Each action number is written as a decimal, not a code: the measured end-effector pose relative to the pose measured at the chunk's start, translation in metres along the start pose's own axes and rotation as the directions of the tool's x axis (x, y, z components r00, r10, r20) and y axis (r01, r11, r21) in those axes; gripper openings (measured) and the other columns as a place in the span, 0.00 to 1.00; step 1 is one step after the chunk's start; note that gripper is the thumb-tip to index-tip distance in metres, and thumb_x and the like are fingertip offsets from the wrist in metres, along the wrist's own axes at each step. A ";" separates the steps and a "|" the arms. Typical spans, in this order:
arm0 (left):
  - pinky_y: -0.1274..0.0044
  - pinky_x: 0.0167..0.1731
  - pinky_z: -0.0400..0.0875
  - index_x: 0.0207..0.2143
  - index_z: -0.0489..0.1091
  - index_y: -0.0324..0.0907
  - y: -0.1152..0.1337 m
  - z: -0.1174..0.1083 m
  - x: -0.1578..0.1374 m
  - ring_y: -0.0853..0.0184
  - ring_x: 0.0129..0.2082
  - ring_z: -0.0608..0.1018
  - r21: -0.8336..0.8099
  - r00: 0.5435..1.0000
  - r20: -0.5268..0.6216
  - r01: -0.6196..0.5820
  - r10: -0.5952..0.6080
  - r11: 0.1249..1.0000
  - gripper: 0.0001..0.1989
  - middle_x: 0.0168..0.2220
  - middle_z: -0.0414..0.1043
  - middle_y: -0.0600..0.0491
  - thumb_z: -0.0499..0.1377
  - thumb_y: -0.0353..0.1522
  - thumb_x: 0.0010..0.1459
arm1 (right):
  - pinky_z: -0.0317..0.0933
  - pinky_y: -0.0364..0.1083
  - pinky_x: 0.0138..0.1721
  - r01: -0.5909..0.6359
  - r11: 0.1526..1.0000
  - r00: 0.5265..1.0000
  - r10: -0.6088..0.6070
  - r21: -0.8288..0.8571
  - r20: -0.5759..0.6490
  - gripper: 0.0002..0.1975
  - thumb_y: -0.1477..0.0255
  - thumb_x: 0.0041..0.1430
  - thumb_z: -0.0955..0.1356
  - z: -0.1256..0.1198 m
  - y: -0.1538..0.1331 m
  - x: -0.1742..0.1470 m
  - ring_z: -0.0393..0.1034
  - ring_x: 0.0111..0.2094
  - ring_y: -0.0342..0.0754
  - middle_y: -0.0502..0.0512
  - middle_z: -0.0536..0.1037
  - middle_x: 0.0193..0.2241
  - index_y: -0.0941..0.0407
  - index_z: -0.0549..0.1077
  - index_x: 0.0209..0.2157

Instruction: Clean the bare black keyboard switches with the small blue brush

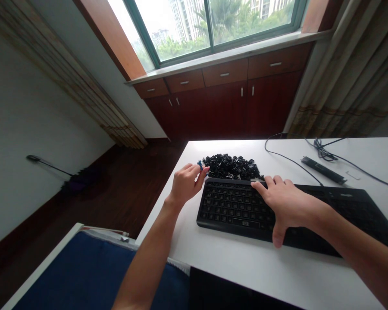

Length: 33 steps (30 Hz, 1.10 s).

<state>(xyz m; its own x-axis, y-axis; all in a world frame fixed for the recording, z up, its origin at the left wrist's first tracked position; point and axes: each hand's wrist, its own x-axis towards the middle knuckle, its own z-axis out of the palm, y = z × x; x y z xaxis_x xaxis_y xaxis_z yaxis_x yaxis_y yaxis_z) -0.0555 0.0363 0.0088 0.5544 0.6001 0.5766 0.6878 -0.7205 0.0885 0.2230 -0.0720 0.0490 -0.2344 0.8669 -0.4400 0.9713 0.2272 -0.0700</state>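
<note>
A black keyboard [233, 202] lies on the white table, its key positions showing as small squares without clear caps. Spread across it, my right hand [286, 202] has its fingertips near the back edge and its thumb by the front edge. My left hand [186, 181] is closed in a pinch just off the keyboard's back left corner. Between its fingertips sticks out a small blue tool [199, 164], too small to make out fully. Right beside that hand, behind the keyboard, is a heap of loose black keycaps [231, 165].
A long black strip [323, 170] lies behind the keyboard, with a thin bent wire piece [353, 175] beside it. The black cable [325, 150] loops at the back right. At the table's left stands a blue fabric seat [84, 271]; an umbrella [80, 180] leans by the wall.
</note>
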 end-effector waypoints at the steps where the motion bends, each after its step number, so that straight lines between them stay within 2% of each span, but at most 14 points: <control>1: 0.75 0.29 0.64 0.25 0.64 0.41 0.000 0.000 0.000 0.68 0.27 0.71 -0.018 1.000 0.013 -0.001 0.001 1.000 0.16 0.24 0.69 0.53 0.55 0.36 0.67 | 0.58 0.65 0.52 -0.001 1.000 1.000 0.001 0.006 -0.003 0.75 0.51 0.12 0.79 0.000 0.000 0.000 0.58 0.52 0.73 0.77 0.64 0.55 0.63 0.55 0.66; 4: 0.76 0.29 0.64 0.23 0.62 0.41 0.004 0.002 0.000 0.69 0.26 0.71 -0.091 0.996 0.084 -0.018 0.026 0.996 0.18 0.24 0.69 0.53 0.54 0.36 0.67 | 0.57 0.64 0.52 -0.004 1.000 1.000 0.004 0.017 -0.008 0.75 0.52 0.11 0.79 0.000 0.000 0.000 0.58 0.52 0.73 0.77 0.64 0.55 0.63 0.55 0.66; 8: 0.77 0.30 0.67 0.24 0.62 0.41 0.008 0.003 0.002 0.69 0.26 0.73 -0.171 0.986 0.137 -0.071 0.095 0.983 0.19 0.24 0.71 0.52 0.52 0.37 0.68 | 0.58 0.64 0.52 -0.005 1.000 1.000 0.005 0.007 -0.008 0.75 0.52 0.11 0.79 0.000 0.000 0.000 0.58 0.52 0.73 0.76 0.64 0.55 0.63 0.54 0.66; 13: 0.77 0.30 0.67 0.25 0.65 0.41 0.007 0.004 0.002 0.68 0.28 0.73 -0.125 0.980 0.148 -0.114 0.132 0.986 0.18 0.25 0.72 0.53 0.53 0.38 0.68 | 0.57 0.64 0.52 0.004 1.000 1.000 -0.004 0.009 -0.007 0.75 0.51 0.11 0.78 0.000 0.001 0.000 0.59 0.52 0.73 0.76 0.64 0.55 0.62 0.55 0.66; 15: 0.76 0.30 0.66 0.25 0.65 0.41 0.005 0.003 0.002 0.67 0.29 0.73 -0.058 0.986 0.128 -0.099 0.106 0.993 0.17 0.24 0.72 0.53 0.54 0.37 0.68 | 0.57 0.65 0.51 0.007 1.000 1.000 -0.006 0.014 -0.008 0.74 0.50 0.11 0.78 0.000 0.001 0.000 0.58 0.52 0.74 0.76 0.64 0.55 0.61 0.55 0.66; 18: 0.76 0.29 0.65 0.26 0.67 0.41 0.001 0.003 0.001 0.67 0.29 0.72 0.028 0.999 0.010 -0.031 0.031 0.999 0.16 0.24 0.72 0.53 0.55 0.37 0.67 | 0.57 0.66 0.51 0.002 1.000 1.000 -0.002 0.029 -0.012 0.74 0.51 0.11 0.78 -0.001 0.001 0.000 0.58 0.53 0.76 0.76 0.63 0.56 0.60 0.56 0.65; 21: 0.76 0.29 0.64 0.26 0.67 0.41 -0.002 0.002 0.000 0.68 0.28 0.72 0.026 0.997 -0.058 0.044 -0.043 0.999 0.16 0.24 0.71 0.52 0.55 0.37 0.67 | 0.56 0.66 0.52 0.001 0.999 1.000 -0.001 0.041 0.001 0.73 0.52 0.11 0.79 -0.002 0.000 -0.001 0.57 0.54 0.77 0.77 0.62 0.57 0.62 0.56 0.65; 26: 0.77 0.27 0.64 0.24 0.66 0.41 0.002 0.003 0.000 0.70 0.25 0.70 -0.047 0.999 0.017 0.040 -0.039 0.998 0.18 0.22 0.67 0.54 0.54 0.39 0.67 | 0.56 0.66 0.51 -0.002 1.000 1.000 0.002 0.020 0.006 0.74 0.50 0.11 0.78 -0.002 0.000 0.000 0.57 0.54 0.77 0.76 0.63 0.57 0.60 0.55 0.65; 33: 0.78 0.27 0.67 0.23 0.65 0.41 0.009 0.004 0.001 0.70 0.24 0.72 -0.192 0.997 0.049 -0.045 0.055 0.980 0.22 0.24 0.71 0.51 0.51 0.41 0.68 | 0.57 0.65 0.50 0.005 1.000 0.999 -0.005 0.005 -0.032 0.74 0.48 0.10 0.77 0.003 0.002 0.002 0.59 0.51 0.74 0.75 0.64 0.54 0.61 0.56 0.65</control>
<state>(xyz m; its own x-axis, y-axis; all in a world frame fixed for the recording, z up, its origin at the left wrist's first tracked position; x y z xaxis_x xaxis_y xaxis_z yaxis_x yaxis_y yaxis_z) -0.0470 0.0318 0.0072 0.6139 0.5759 0.5398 0.5596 -0.7998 0.2169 0.2245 -0.0713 0.0450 -0.2400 0.8794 -0.4112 0.9704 0.2292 -0.0763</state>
